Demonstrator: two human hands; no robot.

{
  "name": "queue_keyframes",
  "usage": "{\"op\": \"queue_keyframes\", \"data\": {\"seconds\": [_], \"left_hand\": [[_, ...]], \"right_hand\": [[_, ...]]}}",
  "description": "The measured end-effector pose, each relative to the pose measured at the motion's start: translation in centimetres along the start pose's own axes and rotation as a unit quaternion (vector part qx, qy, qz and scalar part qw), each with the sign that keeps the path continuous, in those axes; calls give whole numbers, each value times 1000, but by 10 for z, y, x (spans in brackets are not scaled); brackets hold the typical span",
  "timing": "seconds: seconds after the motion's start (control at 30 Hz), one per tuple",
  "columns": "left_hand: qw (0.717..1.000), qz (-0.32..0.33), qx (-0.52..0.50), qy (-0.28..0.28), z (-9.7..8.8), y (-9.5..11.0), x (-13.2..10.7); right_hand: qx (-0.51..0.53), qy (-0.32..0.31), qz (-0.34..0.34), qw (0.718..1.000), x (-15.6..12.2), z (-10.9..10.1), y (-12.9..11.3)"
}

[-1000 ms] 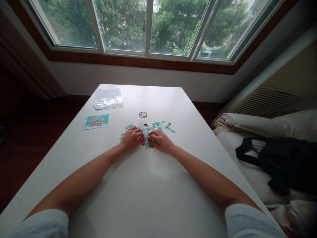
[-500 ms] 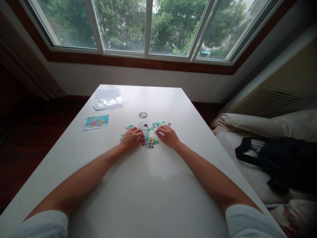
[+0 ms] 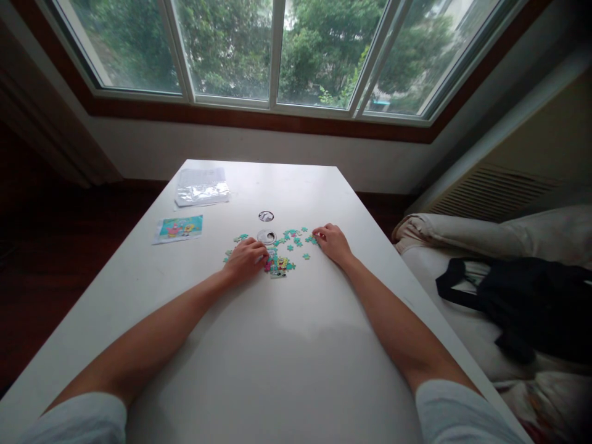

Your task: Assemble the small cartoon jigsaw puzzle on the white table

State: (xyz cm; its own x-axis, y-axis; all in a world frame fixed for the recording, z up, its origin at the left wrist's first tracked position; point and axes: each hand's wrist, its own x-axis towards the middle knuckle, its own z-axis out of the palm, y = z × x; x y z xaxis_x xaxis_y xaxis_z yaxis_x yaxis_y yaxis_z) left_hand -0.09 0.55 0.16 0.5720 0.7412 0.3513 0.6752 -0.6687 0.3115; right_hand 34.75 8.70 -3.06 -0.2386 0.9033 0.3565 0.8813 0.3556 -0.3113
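Note:
A partly joined jigsaw puzzle [image 3: 280,265] with a yellow cartoon figure lies in the middle of the white table. My left hand [image 3: 246,256] rests at its left edge, fingers curled and held together; what lies under the fingertips is hidden. Farther right, my right hand [image 3: 333,242] has thumb and forefinger closed at a small jigsaw piece [image 3: 315,239] on the right end of the loose pieces. Teal loose pieces [image 3: 292,234] are scattered behind and right of the joined part, and several more [image 3: 240,238] lie behind my left hand.
Two round discs [image 3: 266,216] lie behind the puzzle, the nearer touching some pieces. A picture card [image 3: 179,228] and a clear plastic bag [image 3: 202,187] lie at the left of the table [image 3: 277,357]. Right of it, a sofa [image 3: 425,246] carries dark clothing [image 3: 531,308].
My right hand has moved right, from beside the joined puzzle to the outer end of the loose pieces. Loose pieces it covered now show. My left hand has stayed in place.

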Motion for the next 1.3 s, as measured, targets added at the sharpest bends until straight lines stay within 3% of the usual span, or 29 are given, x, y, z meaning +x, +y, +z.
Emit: {"op": "queue_keyframes", "data": {"seconds": [0.33,0.93,1.3], "left_hand": [[1000,-1,2,2,0,1,1],[1000,2,5,2,3,-3,0],[1000,3,5,1,3,-1,0]], "right_hand": [[16,-28,-29,999,0,-2,-2],[15,-44,5,999,2,-1,-18],[9,-19,-1,1000,-4,-4,-31]]}}
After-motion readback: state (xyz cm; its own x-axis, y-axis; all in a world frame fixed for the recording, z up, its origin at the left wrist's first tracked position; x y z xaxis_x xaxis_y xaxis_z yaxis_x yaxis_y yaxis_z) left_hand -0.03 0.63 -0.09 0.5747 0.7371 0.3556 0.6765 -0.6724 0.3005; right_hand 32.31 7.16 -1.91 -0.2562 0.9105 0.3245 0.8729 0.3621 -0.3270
